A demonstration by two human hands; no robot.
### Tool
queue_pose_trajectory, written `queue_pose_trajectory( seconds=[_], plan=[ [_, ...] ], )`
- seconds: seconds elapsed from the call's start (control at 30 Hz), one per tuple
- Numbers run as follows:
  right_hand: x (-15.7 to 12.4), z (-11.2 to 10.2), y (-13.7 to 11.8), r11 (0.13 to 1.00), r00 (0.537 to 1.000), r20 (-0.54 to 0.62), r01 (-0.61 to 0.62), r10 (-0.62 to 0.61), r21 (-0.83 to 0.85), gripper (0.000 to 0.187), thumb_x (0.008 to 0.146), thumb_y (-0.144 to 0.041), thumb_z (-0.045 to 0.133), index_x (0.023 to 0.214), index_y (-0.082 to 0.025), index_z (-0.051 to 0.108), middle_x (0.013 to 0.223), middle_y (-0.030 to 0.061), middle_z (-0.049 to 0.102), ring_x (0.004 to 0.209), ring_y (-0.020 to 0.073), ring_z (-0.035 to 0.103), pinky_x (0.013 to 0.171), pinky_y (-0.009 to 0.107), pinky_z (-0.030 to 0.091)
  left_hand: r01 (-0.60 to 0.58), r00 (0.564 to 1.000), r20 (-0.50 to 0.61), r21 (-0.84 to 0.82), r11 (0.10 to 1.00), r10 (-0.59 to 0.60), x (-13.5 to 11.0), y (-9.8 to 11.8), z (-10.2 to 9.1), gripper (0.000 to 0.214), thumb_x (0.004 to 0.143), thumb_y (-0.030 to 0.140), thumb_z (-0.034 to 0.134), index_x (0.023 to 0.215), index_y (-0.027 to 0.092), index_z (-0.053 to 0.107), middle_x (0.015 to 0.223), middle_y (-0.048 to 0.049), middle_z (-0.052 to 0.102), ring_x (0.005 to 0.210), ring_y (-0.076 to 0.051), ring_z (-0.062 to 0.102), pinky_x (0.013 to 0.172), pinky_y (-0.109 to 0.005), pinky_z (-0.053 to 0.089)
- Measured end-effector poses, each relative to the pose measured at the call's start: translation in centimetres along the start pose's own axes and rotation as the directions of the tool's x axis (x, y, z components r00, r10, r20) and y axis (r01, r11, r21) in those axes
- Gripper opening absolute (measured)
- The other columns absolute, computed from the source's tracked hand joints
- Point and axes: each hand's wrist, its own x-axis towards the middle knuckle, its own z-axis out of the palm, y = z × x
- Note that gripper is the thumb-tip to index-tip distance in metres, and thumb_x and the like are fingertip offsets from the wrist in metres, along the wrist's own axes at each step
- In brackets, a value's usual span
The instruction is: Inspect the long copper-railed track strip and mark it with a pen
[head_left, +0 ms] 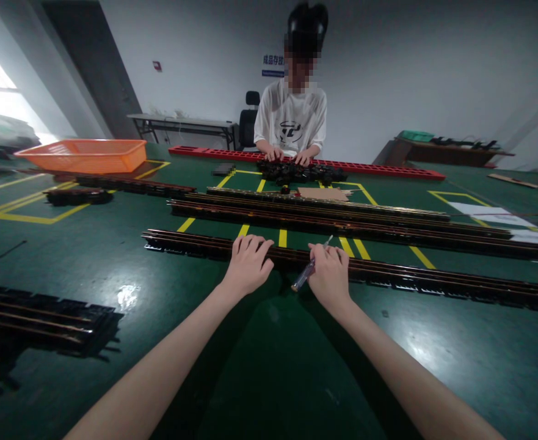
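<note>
A long black strip [415, 275] with copper-coloured rails runs left to right across the green table in front of me. My left hand [248, 266] rests on this strip, its fingers a little apart and the thumb out to the side. Just to the right, my right hand [331, 275] is closed around a screwdriver [302, 276] with a see-through handle. The handle points down towards me, and the thin shaft shows above the fingers. Whether its tip touches the strip I cannot tell. Behind lie more long strips [369, 226], side by side.
Across the table [269, 379], a person [291, 116] in a white shirt has both hands on a pile of black parts [291, 172]. An orange basket [90, 156] stands at the back left. More black strips [39, 318] lie near left. A red slotted bar [378, 168] lines the far side.
</note>
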Motion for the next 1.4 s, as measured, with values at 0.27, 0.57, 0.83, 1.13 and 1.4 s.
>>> queue_pose_trajectory(
  seconds=[0.27,0.57,0.83,1.13,1.4],
  plan=[
    [-0.15,-0.36,0.19,0.997,0.997,0.024,0.068,-0.069,0.047,0.018,0.068,-0.012,0.05,0.084,-0.018,0.049,0.094,0.0118,0.068,0.092,0.0274,0.058,0.094,0.041,0.03,0.001,1.0,-0.007,0.012,1.0,-0.001,-0.02,0.01,0.1,0.039,0.088,0.026,0.035,0.119,0.018,0.056,0.117,-0.009,0.058,0.115,-0.026,0.046,0.106,-0.048,0.028],
    [-0.15,0.11,0.09,0.998,0.997,0.045,0.062,-0.062,0.0,0.018,0.078,-0.03,0.053,0.089,-0.015,0.05,0.09,0.0122,0.067,0.09,0.0276,0.059,0.095,0.041,0.03,0.01,1.0,0.003,-0.003,1.0,-0.01,0.03,0.13,0.02,0.039,0.088,0.026,0.034,0.119,0.018,0.056,0.117,-0.0089,0.059,0.114,-0.025,0.047,0.105,-0.048,0.028],
    [-0.07,0.32,-0.51,1.0,1.0,0.014,-0.005,0.005,-0.03,0.014,0.073,-0.021,0.053,0.085,-0.017,0.047,0.085,0.0106,0.067,0.088,0.0282,0.06,0.099,0.045,0.025,0.006,1.0,-0.014,0.012,1.0,-0.006,-0.02,0.03,0.18,0.04,0.086,0.024,0.035,0.119,0.018,0.056,0.118,-0.0095,0.059,0.115,-0.026,0.047,0.104,-0.048,0.028],
    [-0.06,0.16,-0.26,1.0,0.999,-0.033,0.0,0.001,0.018,0.021,0.067,-0.002,0.043,0.079,-0.019,0.042,0.082,0.0088,0.068,0.085,0.0253,0.061,0.097,0.041,0.029,0.009,1.0,0.009,-0.014,1.0,-0.009,0.02,0.16,-0.09,0.04,0.087,0.025,0.033,0.119,0.017,0.056,0.118,-0.0098,0.058,0.115,-0.025,0.047,0.105,-0.048,0.028],
    [-0.13,0.05,0.45,0.996,1.0,-0.003,-0.01,0.011,0.085,0.021,0.064,-0.006,0.046,0.078,-0.02,0.039,0.084,0.0082,0.068,0.084,0.0254,0.062,0.094,0.04,0.032,0.005,1.0,0.011,0.002,1.0,-0.005,0.03,0.0,0.11,0.041,0.086,0.024,0.034,0.12,0.017,0.056,0.118,-0.01,0.059,0.114,-0.026,0.048,0.105,-0.048,0.029]
  ],
)
